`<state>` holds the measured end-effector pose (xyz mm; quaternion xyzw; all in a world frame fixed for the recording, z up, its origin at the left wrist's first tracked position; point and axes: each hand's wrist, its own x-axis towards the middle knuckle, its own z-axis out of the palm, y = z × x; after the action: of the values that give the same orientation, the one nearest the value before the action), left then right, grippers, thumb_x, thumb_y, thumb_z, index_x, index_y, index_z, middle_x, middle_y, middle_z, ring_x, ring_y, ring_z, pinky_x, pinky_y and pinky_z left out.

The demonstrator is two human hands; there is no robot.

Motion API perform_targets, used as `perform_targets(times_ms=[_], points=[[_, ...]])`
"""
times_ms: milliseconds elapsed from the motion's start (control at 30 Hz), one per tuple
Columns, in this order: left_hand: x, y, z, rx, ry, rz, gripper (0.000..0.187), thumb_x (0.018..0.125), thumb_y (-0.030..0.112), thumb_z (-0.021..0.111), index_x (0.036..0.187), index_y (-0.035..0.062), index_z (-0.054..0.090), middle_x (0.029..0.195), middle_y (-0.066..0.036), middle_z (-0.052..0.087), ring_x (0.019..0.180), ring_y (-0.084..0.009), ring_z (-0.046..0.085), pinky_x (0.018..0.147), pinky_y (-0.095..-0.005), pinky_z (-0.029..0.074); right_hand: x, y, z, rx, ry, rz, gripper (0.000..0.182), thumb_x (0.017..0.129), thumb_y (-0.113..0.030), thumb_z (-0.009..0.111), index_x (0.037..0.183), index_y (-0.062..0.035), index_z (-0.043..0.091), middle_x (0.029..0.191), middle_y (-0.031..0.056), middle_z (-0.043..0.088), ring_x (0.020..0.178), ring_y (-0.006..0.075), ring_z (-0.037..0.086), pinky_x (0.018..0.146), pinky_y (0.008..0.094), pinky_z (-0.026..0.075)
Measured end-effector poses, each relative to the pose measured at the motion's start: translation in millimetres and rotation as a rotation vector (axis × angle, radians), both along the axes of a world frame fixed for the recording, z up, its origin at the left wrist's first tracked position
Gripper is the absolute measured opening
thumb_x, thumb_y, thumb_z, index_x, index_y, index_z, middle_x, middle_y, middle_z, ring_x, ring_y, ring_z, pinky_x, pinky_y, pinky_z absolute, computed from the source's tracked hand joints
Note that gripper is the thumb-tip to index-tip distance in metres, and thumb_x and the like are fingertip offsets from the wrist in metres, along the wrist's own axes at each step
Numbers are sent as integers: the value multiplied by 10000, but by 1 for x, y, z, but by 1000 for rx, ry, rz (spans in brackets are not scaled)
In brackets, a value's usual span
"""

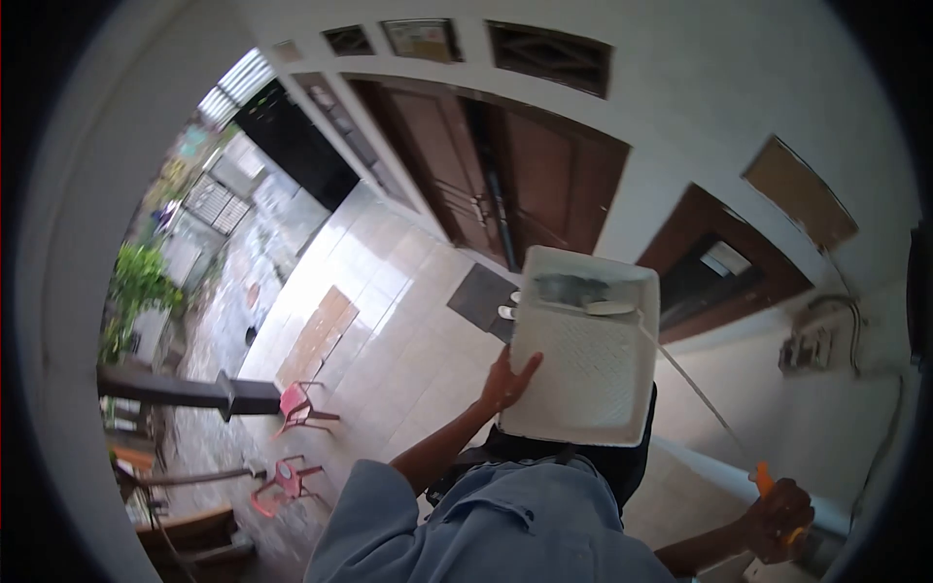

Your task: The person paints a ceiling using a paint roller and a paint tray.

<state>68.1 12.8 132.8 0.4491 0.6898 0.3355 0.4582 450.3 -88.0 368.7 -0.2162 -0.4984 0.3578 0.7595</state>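
Observation:
A white paint tray [583, 394] with a ribbed slope is held out in front of my body. My left hand [507, 381] grips its left edge, with the thumb over the rim and the other fingers partly hidden beneath. Dark grey liquid or residue [569, 289] shows in the tray's deep end. There a small white paint roller [612, 307] rests, its long thin rod running down to the right. At lower right, my right hand [782, 520] is closed around the roller's orange handle [764, 478].
Brown double doors [515, 175] stand ahead, with a dark doormat [479, 299] before them. Two small red chairs [292, 481] and a flat cardboard piece [319, 335] are on the left. A brown window [714, 262] and a wall box with cables [807, 350] are on the right.

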Motion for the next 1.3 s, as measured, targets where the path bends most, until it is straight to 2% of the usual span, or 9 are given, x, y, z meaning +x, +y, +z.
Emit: perform_targets(times_ms=[200,233,467,600,733,867,1000,1133,1300], points=[[-1,2,3,-66,7,-3,706,864,499,631,1265,-56,462,1127,-249,634,1044,-349,638,906,-419,493,2,10,1,204,-138,107,359,890,-382,457,773,-57,558,655,69,524,489,153,406,516,314,360],[-1,1,0,-60,-18,-4,711,862,505,630,1265,-56,461,1130,-250,632,1044,-349,638,906,-418,493,-1,8,6,202,-23,27,332,827,-345,467,616,-97,400,541,35,405,442,143,339,487,307,310],[-2,2,-5,-81,-64,-26,749,852,540,622,1274,-54,449,1148,-254,622,1037,-344,641,909,-415,490,-6,9,1,62,-177,-20,307,808,-282,520,560,-168,381,523,-20,340,418,98,257,505,283,245],[-2,0,-6,-47,-15,-29,772,853,543,618,1305,-52,426,1157,-256,615,1042,-351,636,924,-425,480,-13,13,3,140,116,11,303,825,-290,467,608,-84,416,536,36,408,450,154,349,467,319,293],[-6,0,8,-87,0,-41,801,850,555,612,1331,-50,401,1184,-262,598,1079,-367,614,951,-434,462,-19,23,12,184,-120,118,273,823,-241,477,614,-82,399,535,37,380,455,153,351,468,322,293],[-3,-2,-1,-64,-24,-44,807,849,563,609,1334,-46,397,1208,-267,583,1106,-371,598,967,-439,450,-19,24,12,160,112,109,262,795,-211,482,589,-86,379,517,33,364,445,167,339,466,327,276],[-5,-1,1,-74,-24,-44,793,853,552,611,1335,-40,398,1191,-264,595,1090,-372,607,955,-442,459,-22,25,15,177,-125,58,296,824,-248,458,584,-87,391,523,39,374,429,156,293,464,320,283],[-3,1,8,-63,-27,-31,785,850,545,619,1331,-38,405,1154,-258,617,1054,-365,629,928,-436,479,-2,11,19,151,153,2,309,846,-292,448,626,-77,431,545,39,402,437,142,312,469,320,286],[-3,-1,3,-33,-18,-22,776,847,533,639,1292,-70,439,1149,-253,617,1042,-343,634,926,-415,482,22,4,34,242,74,-69,246,860,-254,495,684,-86,462,597,46,445,485,128,370,512,304,343]])
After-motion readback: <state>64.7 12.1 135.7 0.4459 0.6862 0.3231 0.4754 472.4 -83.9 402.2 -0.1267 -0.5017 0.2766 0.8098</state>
